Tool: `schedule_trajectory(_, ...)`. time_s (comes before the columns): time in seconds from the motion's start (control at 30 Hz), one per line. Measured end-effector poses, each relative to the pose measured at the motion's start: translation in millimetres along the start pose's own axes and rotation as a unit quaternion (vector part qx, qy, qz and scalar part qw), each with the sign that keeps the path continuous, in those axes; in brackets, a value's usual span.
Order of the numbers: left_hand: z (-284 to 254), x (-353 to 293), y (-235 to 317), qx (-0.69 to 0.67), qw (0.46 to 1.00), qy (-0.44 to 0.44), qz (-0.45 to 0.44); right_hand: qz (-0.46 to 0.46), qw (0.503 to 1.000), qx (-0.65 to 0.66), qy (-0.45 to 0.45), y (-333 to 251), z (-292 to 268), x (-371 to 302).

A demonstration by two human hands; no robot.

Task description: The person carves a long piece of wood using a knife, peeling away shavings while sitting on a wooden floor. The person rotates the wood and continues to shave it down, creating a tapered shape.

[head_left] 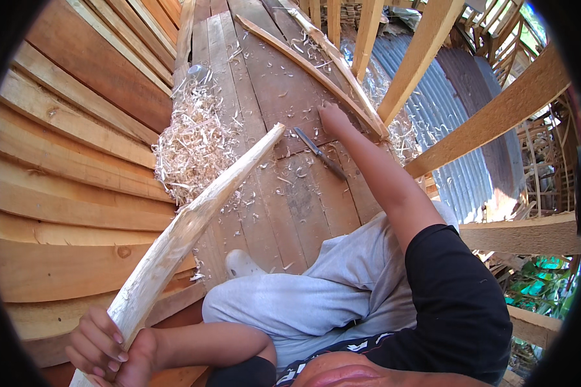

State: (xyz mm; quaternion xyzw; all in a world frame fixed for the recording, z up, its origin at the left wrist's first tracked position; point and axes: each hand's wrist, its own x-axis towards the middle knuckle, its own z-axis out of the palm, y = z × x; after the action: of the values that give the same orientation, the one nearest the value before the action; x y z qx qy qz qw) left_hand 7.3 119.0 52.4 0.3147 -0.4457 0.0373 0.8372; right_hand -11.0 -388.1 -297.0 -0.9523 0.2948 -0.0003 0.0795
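Note:
My left hand is closed round the thick end of a long, peeled wooden pole, whose narrower end points up and away over the floor. On the boards beyond that tip lies a knife with a dark handle, which neither hand touches. My right arm stretches forward past the knife. Down by the floor, my right hand has its fingers curled in; whether anything is in them is hidden. Just beyond this hand lies a long, narrow wooden strip.
A heap of wood shavings lies left of the pole on the plank floor, with a clear cup behind it. A plank wall rises at left. Wooden railing posts and corrugated metal sheets are at right.

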Motion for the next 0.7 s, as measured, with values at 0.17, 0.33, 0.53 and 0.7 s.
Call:
schedule_trajectory(0.17, 6.7, -0.7, -2.6, 0.062, 0.996, 0.065, 0.025, -0.057, 0.998, -0.013, 0.030, 5.1, 7.3, -9.2)
schedule_trajectory(0.33, 10.8, -1.2, -7.6, 0.068, 0.993, 0.088, 0.035, 0.164, 0.863, 0.438, 0.189, 14.2, -6.3, 9.1)
schedule_trajectory(0.53, -1.4, -1.3, -1.1, 0.045, 0.998, 0.044, 0.025, 0.069, 0.600, 0.787, 0.125, -75.5, -79.2, 48.4)
schedule_trajectory(0.7, 3.3, -0.8, -9.0, 0.034, 0.997, 0.068, 0.034, 0.083, 0.886, 0.455, -0.016, -72.8, -75.5, 71.0)
